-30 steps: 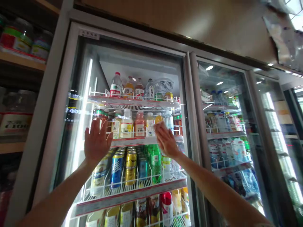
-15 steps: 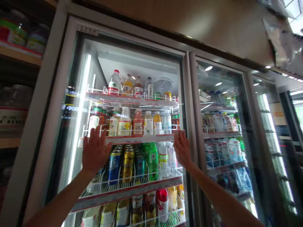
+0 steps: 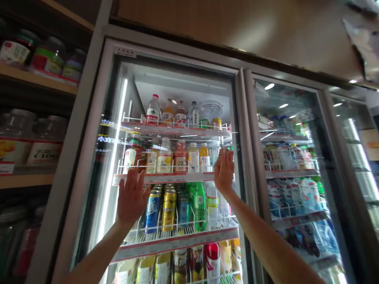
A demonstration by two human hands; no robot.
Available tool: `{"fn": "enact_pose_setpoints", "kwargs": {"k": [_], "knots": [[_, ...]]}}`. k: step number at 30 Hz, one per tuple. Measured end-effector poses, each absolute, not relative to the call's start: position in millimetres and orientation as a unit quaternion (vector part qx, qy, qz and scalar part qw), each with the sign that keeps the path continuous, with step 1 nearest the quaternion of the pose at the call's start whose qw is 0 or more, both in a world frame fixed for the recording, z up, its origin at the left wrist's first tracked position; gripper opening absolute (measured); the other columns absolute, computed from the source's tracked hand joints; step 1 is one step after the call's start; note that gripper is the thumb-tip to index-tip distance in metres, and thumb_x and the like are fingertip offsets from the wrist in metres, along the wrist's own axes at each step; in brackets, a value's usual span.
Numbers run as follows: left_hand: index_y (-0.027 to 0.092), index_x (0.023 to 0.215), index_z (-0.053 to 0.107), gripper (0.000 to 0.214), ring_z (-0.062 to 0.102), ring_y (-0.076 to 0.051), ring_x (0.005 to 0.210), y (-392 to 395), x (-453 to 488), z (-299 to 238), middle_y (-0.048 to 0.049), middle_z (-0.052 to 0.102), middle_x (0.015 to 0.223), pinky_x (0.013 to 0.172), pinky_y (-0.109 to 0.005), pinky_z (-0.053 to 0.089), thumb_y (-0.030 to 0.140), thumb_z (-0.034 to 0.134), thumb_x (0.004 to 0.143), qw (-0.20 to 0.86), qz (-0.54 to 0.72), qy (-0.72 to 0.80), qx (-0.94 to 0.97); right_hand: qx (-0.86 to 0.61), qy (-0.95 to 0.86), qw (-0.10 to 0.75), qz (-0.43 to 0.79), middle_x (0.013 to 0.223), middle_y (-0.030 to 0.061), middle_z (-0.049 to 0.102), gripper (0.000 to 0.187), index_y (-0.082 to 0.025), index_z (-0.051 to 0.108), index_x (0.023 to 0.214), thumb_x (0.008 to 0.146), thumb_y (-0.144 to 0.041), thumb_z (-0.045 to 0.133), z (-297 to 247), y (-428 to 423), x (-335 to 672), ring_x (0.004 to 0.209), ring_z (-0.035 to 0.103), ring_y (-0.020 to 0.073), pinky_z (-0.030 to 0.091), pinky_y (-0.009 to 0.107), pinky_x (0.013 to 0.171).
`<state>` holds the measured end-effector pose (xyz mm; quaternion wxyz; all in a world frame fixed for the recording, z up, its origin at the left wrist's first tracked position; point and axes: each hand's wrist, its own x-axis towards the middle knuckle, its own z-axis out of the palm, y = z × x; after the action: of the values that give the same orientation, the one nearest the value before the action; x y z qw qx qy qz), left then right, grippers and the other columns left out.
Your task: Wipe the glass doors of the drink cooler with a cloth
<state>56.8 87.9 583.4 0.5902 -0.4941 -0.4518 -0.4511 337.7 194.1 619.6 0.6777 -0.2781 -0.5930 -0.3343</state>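
Observation:
My left hand (image 3: 132, 197) is raised with fingers apart before the left part of a glass fridge door (image 3: 180, 85), holding nothing. Blue and gold drink cans (image 3: 168, 210) stand behind the glass to its right. Near the door's right edge, my right hand (image 3: 225, 169) is lifted higher, its fingers stretched upward and close together. I see nothing held in it, though its fingertips blend with the bottles and reflections behind. Whether either palm touches the glass, I cannot tell. Juice bottles (image 3: 180, 157) line the shelf between my hands, and a green bottle (image 3: 197, 205) stands below.
The door's metal frame (image 3: 245, 157) runs beside my right forearm. A second glass-door fridge (image 3: 291, 189) with bottles continues on the right. Open shelves with jars (image 3: 47, 140) are on the left. A brown panel (image 3: 225, 27) spans the top.
The view has turned slightly left, so more of the jar shelves shows. My right hand has moved up along the door. My left hand stays spread, slightly lower against the shelves.

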Motion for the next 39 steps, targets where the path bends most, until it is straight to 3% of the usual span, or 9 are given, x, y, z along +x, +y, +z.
{"fn": "enact_pose_setpoints", "kwargs": {"k": [2, 5, 7, 13, 19, 23, 25, 33, 39], "knots": [[0.023, 0.147, 0.009, 0.064, 0.015, -0.026, 0.141, 88.7, 56.1, 582.3, -0.0122, 0.020, 0.152, 0.113, -0.050, 0.018, 0.031, 0.040, 0.091, 0.588, -0.452, -0.455, -0.492, -0.259, -0.626, 0.657, -0.332, 0.154, 0.0091, 0.019, 0.064, -0.019, 0.000, 0.149, 0.092, -0.016, 0.029, 620.2, 186.4, 320.7, 0.144, 0.004, 0.0240, 0.024, 0.051, 0.111], [0.023, 0.147, 0.009, 0.064, 0.016, -0.026, 0.141, 88.8, 55.7, 582.4, -0.0120, 0.021, 0.152, 0.113, -0.051, 0.018, 0.031, 0.041, 0.091, 0.589, -0.451, -0.456, -0.492, -0.127, -0.761, 0.486, -0.411, 0.153, 0.0029, 0.022, 0.066, -0.021, 0.004, 0.149, 0.090, -0.019, 0.035, 596.4, 172.7, 295.5, 0.144, 0.006, 0.0205, 0.023, 0.045, 0.113], [0.023, 0.147, 0.010, 0.064, 0.016, -0.026, 0.141, 88.6, 55.6, 582.8, -0.0116, 0.021, 0.152, 0.112, -0.051, 0.018, 0.031, 0.041, 0.091, 0.589, -0.451, -0.454, -0.494, -0.087, -0.783, 0.427, -0.445, 0.152, -0.0001, 0.026, 0.064, -0.024, 0.007, 0.148, 0.091, -0.022, 0.036, 594.7, 171.0, 292.4, 0.144, 0.009, 0.0183, 0.022, 0.044, 0.114], [0.022, 0.147, 0.011, 0.064, 0.016, -0.026, 0.141, 89.7, 55.7, 582.4, -0.0117, 0.020, 0.152, 0.112, -0.051, 0.018, 0.031, 0.041, 0.090, 0.597, -0.446, -0.449, -0.493, -0.272, -0.657, 0.607, -0.356, 0.152, 0.0055, 0.026, 0.056, -0.018, 0.016, 0.148, 0.094, -0.022, 0.028, 660.7, 179.8, 298.2, 0.144, 0.007, 0.0221, 0.022, 0.049, 0.113], [0.023, 0.146, 0.012, 0.063, 0.018, -0.026, 0.141, 85.0, 42.8, 585.8, -0.0109, 0.022, 0.152, 0.112, -0.049, 0.019, 0.034, 0.039, 0.091, 0.614, -0.419, -0.440, -0.504, -0.101, -0.759, 0.455, -0.454, 0.152, -0.0023, 0.028, 0.060, -0.024, 0.011, 0.148, 0.092, -0.023, 0.034, 635.9, 172.8, 280.1, 0.143, 0.010, 0.0162, 0.018, 0.044, 0.116], [0.020, 0.147, 0.011, 0.064, 0.017, -0.025, 0.141, 79.4, 25.4, 590.7, -0.0107, 0.017, 0.153, 0.112, -0.045, 0.023, 0.036, 0.039, 0.091, 0.616, -0.431, -0.444, -0.487, -0.291, -0.650, 0.618, -0.334, 0.153, 0.0082, 0.024, 0.057, -0.016, 0.016, 0.147, 0.093, -0.025, 0.029, 698.0, 181.3, 292.8, 0.143, 0.009, 0.0249, 0.024, 0.052, 0.111], [0.018, 0.147, 0.010, 0.064, 0.017, -0.026, 0.141, 78.4, 19.9, 591.7, -0.0119, 0.017, 0.153, 0.111, -0.044, 0.025, 0.035, 0.039, 0.091, 0.617, -0.447, -0.442, -0.473, -0.325, -0.624, 0.645, -0.299, 0.153, 0.0097, 0.022, 0.057, -0.014, 0.017, 0.147, 0.093, -0.024, 0.027, 729.4, 177.4, 283.1, 0.143, 0.009, 0.0266, 0.024, 0.053, 0.111], [0.021, 0.146, 0.011, 0.062, 0.021, -0.025, 0.140, 77.4, 10.4, 588.3, -0.0100, 0.021, 0.152, 0.112, -0.045, 0.026, 0.031, 0.038, 0.092, 0.608, -0.441, -0.421, -0.509, -0.055, -0.773, 0.425, -0.467, 0.153, -0.0017, 0.023, 0.061, -0.022, 0.014, 0.148, 0.091, -0.025, 0.036, 700.9, 154.8, 240.4, 0.143, 0.007, 0.0174, 0.018, 0.043, 0.116], [0.019, 0.146, 0.011, 0.061, 0.021, -0.027, 0.139, 73.2, 6.6, 587.5, -0.0138, 0.025, 0.151, 0.109, -0.048, 0.031, 0.031, 0.037, 0.092, 0.598, -0.424, -0.440, -0.518, -0.199, -0.686, 0.616, -0.333, 0.153, 0.0070, 0.023, 0.055, -0.018, 0.022, 0.146, 0.092, -0.022, 0.030, 758.9, 168.6, 252.8, 0.143, 0.010, 0.0241, 0.019, 0.052, 0.112]]}}
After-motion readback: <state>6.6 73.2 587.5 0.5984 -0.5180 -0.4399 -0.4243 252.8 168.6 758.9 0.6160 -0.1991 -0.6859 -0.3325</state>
